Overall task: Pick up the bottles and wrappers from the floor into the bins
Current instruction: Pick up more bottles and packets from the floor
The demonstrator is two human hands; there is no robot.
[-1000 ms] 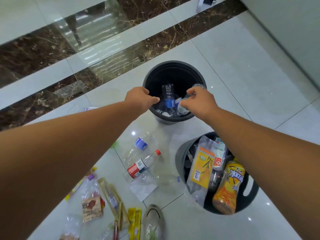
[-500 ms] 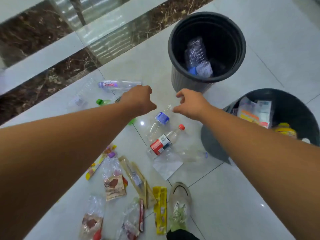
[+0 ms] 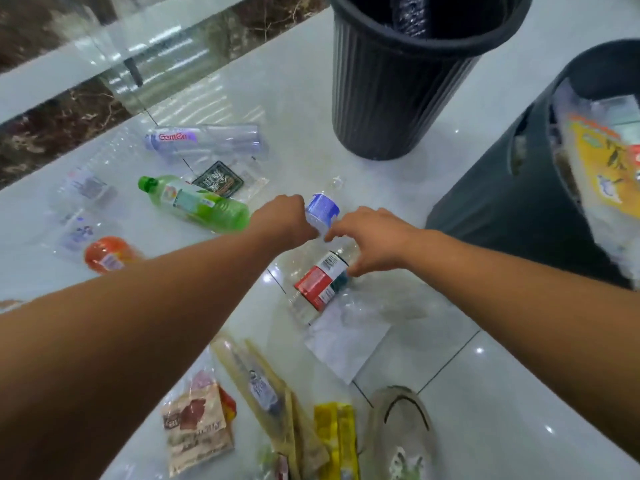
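Left hand [image 3: 284,221] stretched forward, knuckles up, fingers curled under; right hand [image 3: 375,242] beside it, palm down, fingers [image 3: 346,231] half-bent.

floor [image 3: 485,410]: glossy tile | bin [image 3: 391,98]: ribbed matt plastic | red-label bottle [image 3: 320,287]: clear plastic (shiny)

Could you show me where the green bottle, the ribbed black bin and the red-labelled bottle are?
green bottle [image 3: 221,213]: head view, on its green body.
ribbed black bin [image 3: 391,98]: head view, on its ribbed outer wall.
red-labelled bottle [image 3: 317,284]: head view, on its red label.
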